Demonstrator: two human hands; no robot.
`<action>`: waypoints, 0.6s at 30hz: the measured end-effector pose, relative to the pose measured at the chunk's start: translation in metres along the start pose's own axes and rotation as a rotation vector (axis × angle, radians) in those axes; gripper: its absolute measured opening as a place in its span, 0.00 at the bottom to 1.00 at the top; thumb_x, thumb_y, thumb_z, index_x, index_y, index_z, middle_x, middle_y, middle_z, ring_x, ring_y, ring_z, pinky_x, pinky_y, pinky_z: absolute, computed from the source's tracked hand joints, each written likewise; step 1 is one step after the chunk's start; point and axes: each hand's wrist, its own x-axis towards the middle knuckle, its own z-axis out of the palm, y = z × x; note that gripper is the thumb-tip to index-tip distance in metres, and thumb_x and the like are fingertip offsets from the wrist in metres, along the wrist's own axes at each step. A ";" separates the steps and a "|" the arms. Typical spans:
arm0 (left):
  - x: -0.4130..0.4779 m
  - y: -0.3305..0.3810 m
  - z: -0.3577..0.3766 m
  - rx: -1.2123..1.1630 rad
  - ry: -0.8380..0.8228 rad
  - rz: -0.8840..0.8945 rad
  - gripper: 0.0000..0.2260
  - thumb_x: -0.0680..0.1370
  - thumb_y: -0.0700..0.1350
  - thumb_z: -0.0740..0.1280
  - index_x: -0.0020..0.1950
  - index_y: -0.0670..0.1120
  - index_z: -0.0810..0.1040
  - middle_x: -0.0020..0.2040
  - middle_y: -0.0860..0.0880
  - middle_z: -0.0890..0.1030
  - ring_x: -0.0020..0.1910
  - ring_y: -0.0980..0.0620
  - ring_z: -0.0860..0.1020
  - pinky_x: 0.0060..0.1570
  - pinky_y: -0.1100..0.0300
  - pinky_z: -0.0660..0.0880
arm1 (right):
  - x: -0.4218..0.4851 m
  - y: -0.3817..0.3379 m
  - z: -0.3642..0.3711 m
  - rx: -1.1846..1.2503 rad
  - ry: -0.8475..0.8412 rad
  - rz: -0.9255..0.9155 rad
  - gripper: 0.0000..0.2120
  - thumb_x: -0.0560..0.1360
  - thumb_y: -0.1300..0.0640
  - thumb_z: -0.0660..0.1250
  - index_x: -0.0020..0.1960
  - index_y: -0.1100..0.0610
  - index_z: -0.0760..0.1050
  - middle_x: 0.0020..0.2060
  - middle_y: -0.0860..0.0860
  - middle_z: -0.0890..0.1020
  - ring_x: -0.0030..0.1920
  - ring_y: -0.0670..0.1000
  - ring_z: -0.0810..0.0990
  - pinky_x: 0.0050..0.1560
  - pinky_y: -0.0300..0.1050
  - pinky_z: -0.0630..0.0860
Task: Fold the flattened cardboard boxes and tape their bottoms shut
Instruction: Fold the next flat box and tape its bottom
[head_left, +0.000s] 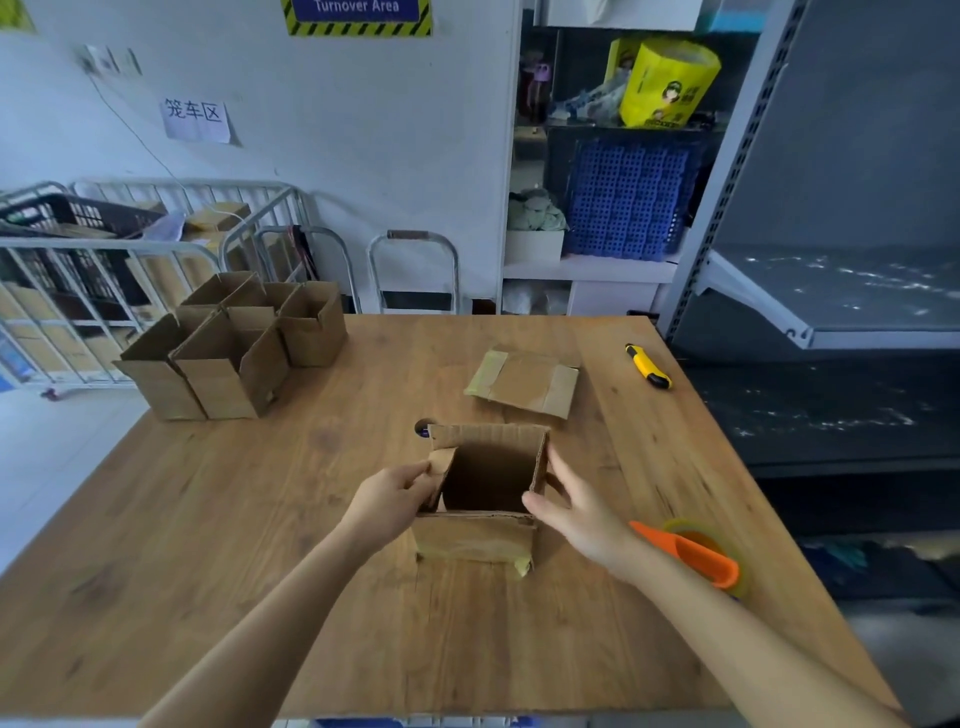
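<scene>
The open box (475, 540) stood upright on the worktop (260, 519), about midway between its left and right edges and somewhat nearer the front edge, mouth up, with yellowish tape showing along the foot of its near wall. The left hand (395, 499) held the bent left flap, fingers (415, 470) curled round it. The right hand (582, 512) took the right wall, thumb at the near right corner and the other fingers laid along the outside, so both hands were closed on cardboard, not spread.

The likeliest trouble was the tape. At the near right bottom corner a tab stuck out loose, and a squeeze or a lift by the walls might peel it and let the bottom gape (the underside itself was hidden). The left flap was already creased and ragged; a harder pull could tear it.

Just behind the right wrist lay the orange tape dispenser (696, 558), near the right edge, and a backward sweep of that arm could knock it off. A flattened box (524, 382) waited beyond, a yellow knife (648, 366) lay toward the far right corner, and the finished boxes (234, 348) crowded the far left corner, one close to the edge.
</scene>
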 end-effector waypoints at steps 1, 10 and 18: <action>0.001 -0.001 -0.001 -0.009 -0.014 -0.014 0.18 0.81 0.48 0.60 0.71 0.53 0.71 0.60 0.50 0.79 0.52 0.57 0.76 0.46 0.67 0.71 | -0.002 0.000 0.000 -0.035 -0.019 -0.011 0.47 0.71 0.34 0.67 0.79 0.45 0.44 0.77 0.40 0.54 0.76 0.43 0.53 0.76 0.50 0.57; 0.002 0.015 0.001 -0.076 -0.109 -0.086 0.19 0.81 0.58 0.56 0.68 0.53 0.72 0.55 0.48 0.80 0.54 0.48 0.78 0.52 0.55 0.77 | 0.000 0.004 0.010 -0.310 0.009 -0.064 0.39 0.71 0.33 0.57 0.76 0.54 0.61 0.78 0.46 0.47 0.76 0.43 0.48 0.71 0.40 0.52; 0.012 -0.007 -0.009 0.133 -0.122 0.029 0.27 0.76 0.57 0.67 0.73 0.52 0.68 0.67 0.49 0.74 0.59 0.52 0.75 0.56 0.55 0.77 | 0.010 0.006 0.014 -0.208 0.263 -0.002 0.16 0.79 0.52 0.65 0.65 0.55 0.73 0.71 0.50 0.68 0.72 0.50 0.65 0.65 0.41 0.64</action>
